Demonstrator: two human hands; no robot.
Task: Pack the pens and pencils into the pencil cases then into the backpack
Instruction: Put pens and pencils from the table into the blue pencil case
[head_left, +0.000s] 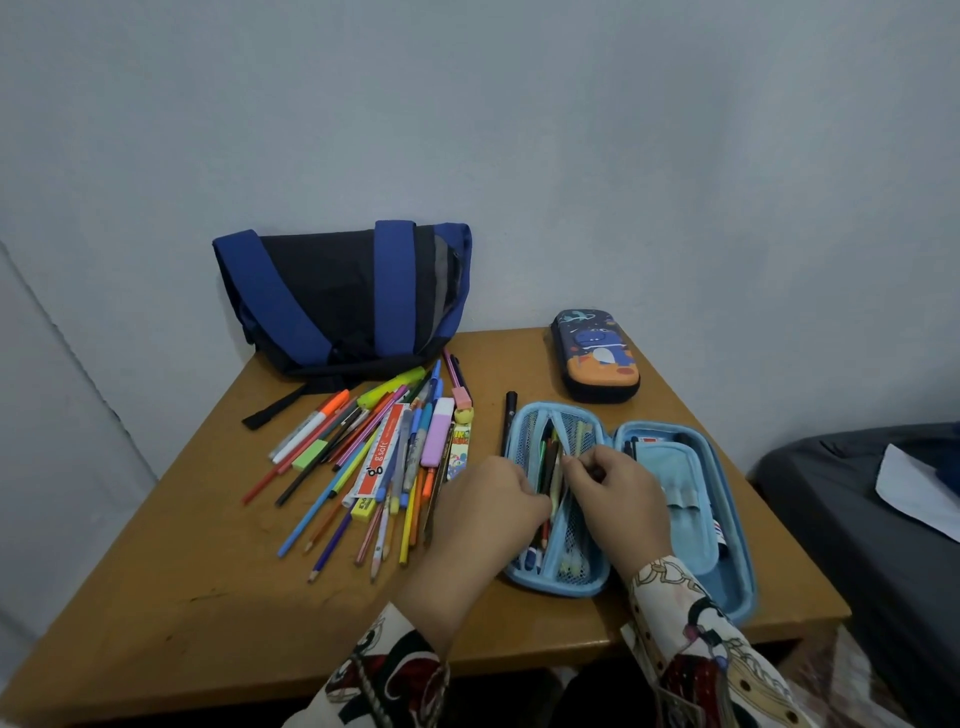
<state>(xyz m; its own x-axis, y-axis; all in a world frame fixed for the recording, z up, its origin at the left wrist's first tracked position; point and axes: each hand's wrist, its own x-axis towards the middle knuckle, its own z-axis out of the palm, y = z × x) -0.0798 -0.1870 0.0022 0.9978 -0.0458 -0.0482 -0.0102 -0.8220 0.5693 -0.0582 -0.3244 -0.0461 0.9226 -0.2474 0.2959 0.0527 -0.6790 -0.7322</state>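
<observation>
Hands work over the open light-blue pencil case (727, 566), a rigid oval shell with mesh pockets lying flat near the front edge of the wooden tabletop (182, 613). Left hand (498, 499) and right hand (618, 488), fingers curled, pinch pencils (545, 462) inside its left half. Loose pens and pencils (374, 457) fan out left. Farther back: closed dinosaur-print case (597, 358) and soft blue-black backpack (337, 296).

Bare hands (498, 499), long cream sleeves (691, 623) — busy print, black, dark red, gold chains
</observation>
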